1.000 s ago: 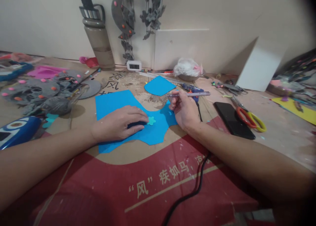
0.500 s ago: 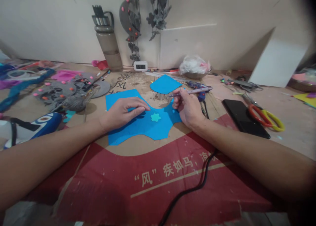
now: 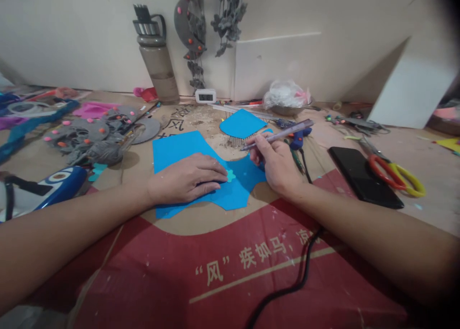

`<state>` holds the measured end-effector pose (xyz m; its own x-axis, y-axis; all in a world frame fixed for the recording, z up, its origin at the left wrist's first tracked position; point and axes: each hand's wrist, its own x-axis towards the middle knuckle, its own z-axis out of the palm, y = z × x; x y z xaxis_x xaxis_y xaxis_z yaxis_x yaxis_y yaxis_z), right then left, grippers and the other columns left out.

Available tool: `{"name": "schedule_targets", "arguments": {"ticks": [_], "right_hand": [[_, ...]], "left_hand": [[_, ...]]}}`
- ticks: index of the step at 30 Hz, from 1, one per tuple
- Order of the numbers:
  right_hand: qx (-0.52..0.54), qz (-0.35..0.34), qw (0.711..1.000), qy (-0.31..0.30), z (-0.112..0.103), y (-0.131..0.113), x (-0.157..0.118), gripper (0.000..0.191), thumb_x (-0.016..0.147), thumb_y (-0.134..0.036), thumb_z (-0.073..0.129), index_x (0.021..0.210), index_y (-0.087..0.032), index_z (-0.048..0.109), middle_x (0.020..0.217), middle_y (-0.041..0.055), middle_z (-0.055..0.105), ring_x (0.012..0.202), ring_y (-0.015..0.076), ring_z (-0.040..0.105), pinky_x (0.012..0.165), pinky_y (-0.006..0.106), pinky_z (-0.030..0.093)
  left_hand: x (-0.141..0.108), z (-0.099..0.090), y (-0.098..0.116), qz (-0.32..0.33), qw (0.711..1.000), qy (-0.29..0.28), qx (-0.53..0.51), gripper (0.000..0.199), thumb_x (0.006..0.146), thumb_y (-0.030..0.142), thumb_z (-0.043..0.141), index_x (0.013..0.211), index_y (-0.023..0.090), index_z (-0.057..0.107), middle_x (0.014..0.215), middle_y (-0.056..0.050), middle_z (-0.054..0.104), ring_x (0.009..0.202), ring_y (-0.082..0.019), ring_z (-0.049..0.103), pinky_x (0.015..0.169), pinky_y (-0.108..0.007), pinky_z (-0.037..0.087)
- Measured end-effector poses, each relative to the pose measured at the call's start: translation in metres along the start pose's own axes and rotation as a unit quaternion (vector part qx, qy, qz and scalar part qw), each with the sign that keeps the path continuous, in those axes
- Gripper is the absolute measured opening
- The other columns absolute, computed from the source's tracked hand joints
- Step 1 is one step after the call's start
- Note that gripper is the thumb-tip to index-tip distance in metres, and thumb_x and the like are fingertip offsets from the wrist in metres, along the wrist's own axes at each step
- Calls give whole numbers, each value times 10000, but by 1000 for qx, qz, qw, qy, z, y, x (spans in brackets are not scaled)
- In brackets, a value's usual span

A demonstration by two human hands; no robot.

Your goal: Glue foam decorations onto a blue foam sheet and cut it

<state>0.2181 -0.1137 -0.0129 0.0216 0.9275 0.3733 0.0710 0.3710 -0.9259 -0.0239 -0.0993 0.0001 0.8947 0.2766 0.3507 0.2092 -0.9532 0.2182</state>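
Observation:
A large blue craft sheet (image 3: 179,149) with curved cut-outs lies on the cardboard in front of me. My left hand (image 3: 190,179) rests flat on it, fingers stretched out and fingertips touching a small turquoise flower cut-out (image 3: 230,176). Over the sheet's right part, my right hand (image 3: 275,163) holds a pen (image 3: 283,133) between thumb and fingers, its tip pointing left and clear of the flower. Just behind, a second blue piece (image 3: 242,123) with a rounded edge lies on a bristly pad.
Scissors (image 3: 395,173) lie across a black phone (image 3: 362,175) at the right. A black cable (image 3: 305,266) runs over the red cardboard (image 3: 151,271). Grey felt pieces (image 3: 86,132) are heaped at the left. A water bottle (image 3: 158,70) stands by the wall beside a small clock (image 3: 205,96).
My left hand has moved down and right onto the flower, partly covering it. My right hand still holds the pen, its tip now further left.

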Motion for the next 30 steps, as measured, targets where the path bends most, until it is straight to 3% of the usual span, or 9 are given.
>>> {"name": "schedule_targets", "arguments": {"ticks": [7, 13, 30], "right_hand": [[-161, -47, 984, -58, -2, -13, -11, 425, 972, -552, 501, 773, -198, 626, 721, 18, 621, 651, 149, 571, 618, 292, 439], [-249, -62, 958, -126, -2, -15, -12, 365, 989, -388, 498, 682, -202, 566, 774, 39, 654, 712, 171, 602, 668, 311, 450], [-287, -75, 945, -138, -1, -14, -12, 353, 984, -336, 507, 660, -205, 562, 768, 42, 665, 723, 175, 613, 688, 317, 451]], "left_hand": [[2, -1, 1, 2, 1000, -3, -22, 266, 1014, 304, 533, 1180, 203, 715, 1194, -102, 724, 1173, -245, 639, 1032, -398, 474], [1, 1, 0, 11, 1000, 6, -29, 247, 1012, 264, 537, 1176, 191, 707, 1186, -92, 730, 1142, -228, 656, 1007, -372, 492], [2, 3, -2, 10, 999, 17, -27, 241, 1016, 258, 533, 1162, 182, 710, 1183, -87, 734, 1132, -227, 659, 971, -365, 503]]}}
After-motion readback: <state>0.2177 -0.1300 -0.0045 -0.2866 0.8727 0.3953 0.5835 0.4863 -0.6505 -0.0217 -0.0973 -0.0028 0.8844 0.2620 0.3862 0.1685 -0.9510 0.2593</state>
